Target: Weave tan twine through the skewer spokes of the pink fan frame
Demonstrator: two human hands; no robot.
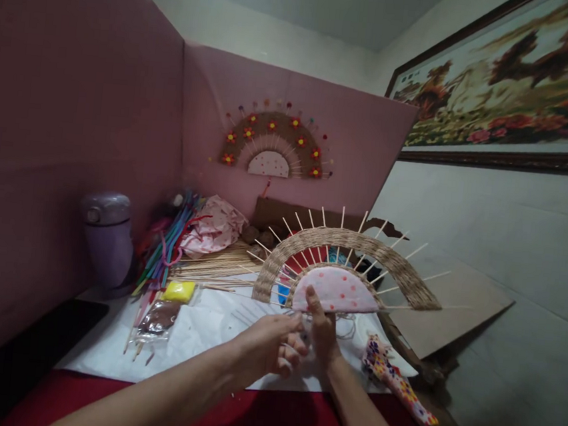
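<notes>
My right hand (pixel 323 334) holds up a half-round fan-shaped craft (pixel 349 238) by its bottom edge. Its thumb presses the front of the pink spotted cloth half-circle (pixel 339 291), while the other fingers are hidden behind. Thin wooden sticks fan out from the centre through an arch of woven brown cord. Just left of that hand, below the cloth piece, my left hand (pixel 274 343) has loosely bent fingers held apart, with nothing visible in them. Beneath both hands lies a white sheet (pixel 193 365) on a red surface.
A purple tumbler (pixel 110 243), colourful pipe cleaners (pixel 174 236), spotted cloth (pixel 216 226) and wooden sticks (pixel 219 260) stand or lie at left. Nearer are yellow (pixel 179 291) and brown clay packets (pixel 159 318). A flower-patterned object (pixel 398 381) lies right. A similar flowered craft (pixel 271 138) hangs behind.
</notes>
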